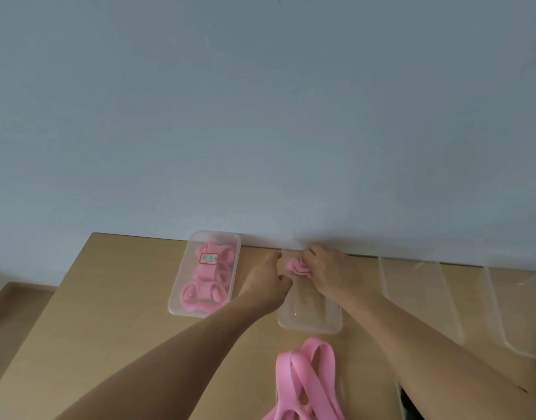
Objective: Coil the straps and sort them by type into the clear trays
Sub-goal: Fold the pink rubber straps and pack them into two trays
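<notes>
My right hand grips a coiled pink strap over the far end of the middle clear tray. My left hand sits just left of that coil at the tray's far left rim, fingers curled; whether it holds the rim or the strap is hidden. A clear tray to the left holds several coiled pink straps and bears a red-framed label. A loose pile of pink straps lies at the table's near edge.
Two more clear trays stand to the right, one beside the middle tray and another at the frame's edge. The wooden table butts against a pale blue wall. A lower wooden surface shows at the far left.
</notes>
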Demonstrator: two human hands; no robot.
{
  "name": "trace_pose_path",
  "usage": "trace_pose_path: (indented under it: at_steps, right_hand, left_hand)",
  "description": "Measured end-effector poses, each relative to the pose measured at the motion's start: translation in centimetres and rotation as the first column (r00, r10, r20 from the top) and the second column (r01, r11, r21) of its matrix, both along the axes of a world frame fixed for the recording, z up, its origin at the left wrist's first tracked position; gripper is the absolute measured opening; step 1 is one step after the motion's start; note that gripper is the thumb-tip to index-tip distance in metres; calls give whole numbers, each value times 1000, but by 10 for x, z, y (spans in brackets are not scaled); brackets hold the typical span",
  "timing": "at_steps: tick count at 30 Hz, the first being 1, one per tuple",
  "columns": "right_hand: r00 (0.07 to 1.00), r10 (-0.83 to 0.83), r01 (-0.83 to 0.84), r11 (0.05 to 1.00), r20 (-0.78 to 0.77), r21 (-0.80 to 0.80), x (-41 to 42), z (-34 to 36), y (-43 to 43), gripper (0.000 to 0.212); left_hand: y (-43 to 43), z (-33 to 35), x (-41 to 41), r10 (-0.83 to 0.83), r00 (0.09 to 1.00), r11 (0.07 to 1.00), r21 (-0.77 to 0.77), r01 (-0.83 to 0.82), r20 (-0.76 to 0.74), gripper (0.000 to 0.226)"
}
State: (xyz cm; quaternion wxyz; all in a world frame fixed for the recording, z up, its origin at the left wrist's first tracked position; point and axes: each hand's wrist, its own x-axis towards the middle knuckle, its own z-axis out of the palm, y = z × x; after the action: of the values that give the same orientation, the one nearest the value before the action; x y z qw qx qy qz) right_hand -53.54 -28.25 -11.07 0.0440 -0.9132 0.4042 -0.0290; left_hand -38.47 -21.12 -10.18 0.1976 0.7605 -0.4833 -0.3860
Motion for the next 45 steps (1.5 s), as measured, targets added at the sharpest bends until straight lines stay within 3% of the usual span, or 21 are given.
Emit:
trace_pose_path:
  at_steps: [3,7,13,20,26,31,40,42,45]
  right_hand:
    - [997,-53,55,997,-55,49,5,-10,0,26]
    - [989,-96,100,994,-110,31,13,-2,8,34]
    - [993,-114,117,988,-29,104,7,-6,6,21]
    - [986,-165,166,984,-14,61,13,-3,14,19]
    - [983,-167,170,985,-71,28,9,7,16,24]
    - [984,-175,175,984,-4,31,1,32,29,28]
    - [843,-447,381,889,299,255,-19,67,140,14]
    - [812,-527,435,833,251,341,-21,60,166,11]
    - [823,-568,467,693,16,549,-23,50,200,34]
  left_hand:
    - [0,-1,1,9,999,1000,2,-9,-30,62]
    - [-2,-1,2,32,998,999,7,-32,-57,63]
    - [-6,3,4,38,997,999,11,-38,-60,66]
    - [-6,2,3,36,998,999,17,-35,-55,65]
    - [-2,11,5,-26,994,998,-48,31,103,60]
    - [8,32,8,-51,994,988,-143,64,99,60]
    - [82,49,12,-216,976,966,-137,219,32,38]
    - [100,44,11,-264,964,958,-114,264,20,35]
    - [120,35,7,-318,948,944,-89,317,1,33]
